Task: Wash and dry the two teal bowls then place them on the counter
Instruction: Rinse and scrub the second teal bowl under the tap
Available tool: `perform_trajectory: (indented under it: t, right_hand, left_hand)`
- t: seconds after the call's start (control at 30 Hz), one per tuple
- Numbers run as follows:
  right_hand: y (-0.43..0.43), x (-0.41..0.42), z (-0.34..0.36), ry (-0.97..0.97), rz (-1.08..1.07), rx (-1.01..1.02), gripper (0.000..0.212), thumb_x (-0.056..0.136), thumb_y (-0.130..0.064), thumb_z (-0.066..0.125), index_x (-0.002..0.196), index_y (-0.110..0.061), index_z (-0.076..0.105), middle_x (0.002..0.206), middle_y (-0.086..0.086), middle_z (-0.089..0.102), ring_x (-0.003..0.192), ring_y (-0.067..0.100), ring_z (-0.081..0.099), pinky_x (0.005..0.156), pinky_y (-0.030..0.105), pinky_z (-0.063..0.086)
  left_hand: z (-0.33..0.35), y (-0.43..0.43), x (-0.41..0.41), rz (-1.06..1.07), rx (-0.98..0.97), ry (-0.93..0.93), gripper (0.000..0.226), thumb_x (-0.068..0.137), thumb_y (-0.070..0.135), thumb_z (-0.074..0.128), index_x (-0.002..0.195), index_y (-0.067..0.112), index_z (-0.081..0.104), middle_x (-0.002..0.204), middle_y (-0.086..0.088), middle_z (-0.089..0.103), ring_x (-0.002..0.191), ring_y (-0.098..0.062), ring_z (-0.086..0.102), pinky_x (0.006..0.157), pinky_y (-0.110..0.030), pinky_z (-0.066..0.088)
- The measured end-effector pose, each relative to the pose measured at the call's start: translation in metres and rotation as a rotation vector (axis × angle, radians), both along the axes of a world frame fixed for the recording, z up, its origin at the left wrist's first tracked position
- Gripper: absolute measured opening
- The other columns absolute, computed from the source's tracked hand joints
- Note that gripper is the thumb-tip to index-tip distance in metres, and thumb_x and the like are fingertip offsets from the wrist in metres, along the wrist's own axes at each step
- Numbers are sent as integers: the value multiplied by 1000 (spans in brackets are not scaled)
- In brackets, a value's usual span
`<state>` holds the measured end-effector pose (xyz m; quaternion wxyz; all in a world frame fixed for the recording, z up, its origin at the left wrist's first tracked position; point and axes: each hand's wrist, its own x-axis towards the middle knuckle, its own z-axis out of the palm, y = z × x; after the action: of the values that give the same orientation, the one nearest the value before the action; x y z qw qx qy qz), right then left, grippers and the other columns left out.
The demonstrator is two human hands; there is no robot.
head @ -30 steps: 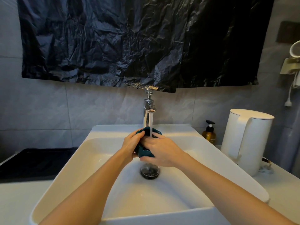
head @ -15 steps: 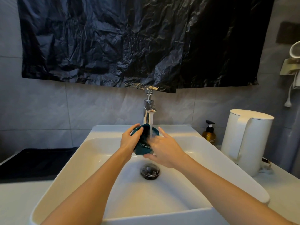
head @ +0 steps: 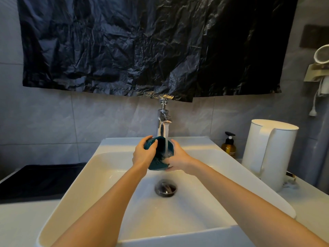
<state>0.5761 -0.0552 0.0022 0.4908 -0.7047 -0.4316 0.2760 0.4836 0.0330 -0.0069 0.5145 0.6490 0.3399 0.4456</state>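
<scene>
A teal bowl (head: pixel 159 163) is held tilted over the white sink (head: pixel 85 179), its dark inside turned up toward the chrome tap (head: pixel 162 118). Water runs from the tap straight into the bowl. My left hand (head: pixel 142 155) grips the bowl's left rim, thumb over the edge. My right hand (head: pixel 178 157) holds its right side and underside. I see only one teal bowl; the second is not in view.
The drain (head: pixel 166 188) lies below the bowl. A white kettle (head: pixel 267 154) and an amber pump bottle (head: pixel 229 146) stand on the counter to the right. A black mat (head: pixel 35 180) lies on the counter to the left. Black plastic sheet (head: pixel 151 45) hangs above the tap.
The bowl has been turned so its opening faces the water stream. My right hand has slid from across the front of the bowl to its right side.
</scene>
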Motion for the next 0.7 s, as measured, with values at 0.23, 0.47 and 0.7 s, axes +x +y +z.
perform_trajectory:
  t: [0.23,0.47,0.7]
  right_hand:
    - [25,10,-18,-38,-271,61,14,89,-7,59,102,-12,63,101,12,66,95,36,65,74,42,58]
    - [23,3,-19,-354,-342,-13,12,95,-17,52,95,-8,61,96,13,66,85,31,64,73,42,57]
    - [15,14,-13,-450,-250,58,23,88,-7,59,110,-8,59,106,11,65,95,30,60,79,38,52]
  left_hand:
    - [1,1,-4,14,72,97,29,93,38,55,122,33,55,119,2,55,107,-21,51,97,-40,48]
    - [2,0,-5,32,88,90,30,94,34,55,124,32,55,125,0,56,101,-16,49,96,-37,49]
    - [3,-2,-6,-16,110,201,20,94,38,54,113,34,59,112,1,59,99,-20,53,91,-36,50]
